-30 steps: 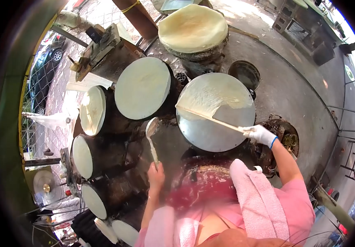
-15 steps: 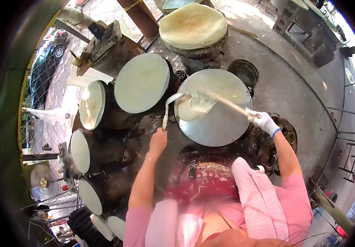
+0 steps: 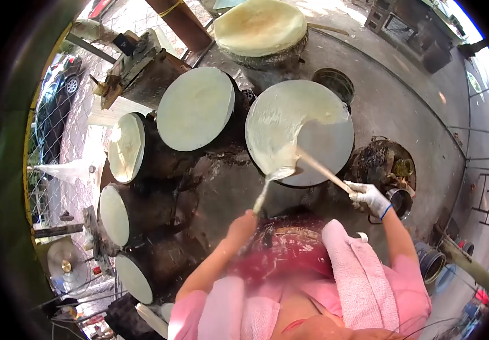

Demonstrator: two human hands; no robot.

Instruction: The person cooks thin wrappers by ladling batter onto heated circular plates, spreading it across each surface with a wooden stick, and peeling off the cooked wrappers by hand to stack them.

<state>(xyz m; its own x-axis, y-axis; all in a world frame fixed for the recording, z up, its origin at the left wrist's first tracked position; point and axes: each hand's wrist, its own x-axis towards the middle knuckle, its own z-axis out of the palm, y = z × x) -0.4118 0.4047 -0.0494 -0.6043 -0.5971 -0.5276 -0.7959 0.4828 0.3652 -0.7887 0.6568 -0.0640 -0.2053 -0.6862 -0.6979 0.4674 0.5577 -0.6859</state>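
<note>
In front of me is a round flat griddle [image 3: 326, 148]. Pale wet batter [image 3: 272, 122] coats its left side and top in a curved band, leaving the lower right bare grey. My bare left hand [image 3: 240, 229] is closed around a batter-smeared ladle [image 3: 261, 195], whose pale head is at the griddle's near edge. My right hand [image 3: 370, 199], in a white glove with a blue cuff, grips a wooden batter spreader [image 3: 326, 171]. The spreader's end reaches the batter's inner edge, close to the ladle; batter hides its exact shape.
More round griddles with pale sheets [image 3: 196, 109] curve along the left. A stack of thin flatbreads [image 3: 260, 28] stands at the back. Behind the griddle is a dark bucket [image 3: 335, 85]; a metal pot [image 3: 398, 202] sits right of my gloved hand. A red container [image 3: 289, 249] is against my body.
Batter has spread from a small patch into a wide band over the griddle's left and top. The spreader's end and the ladle have come nearer to me; my left hand moved right and down.
</note>
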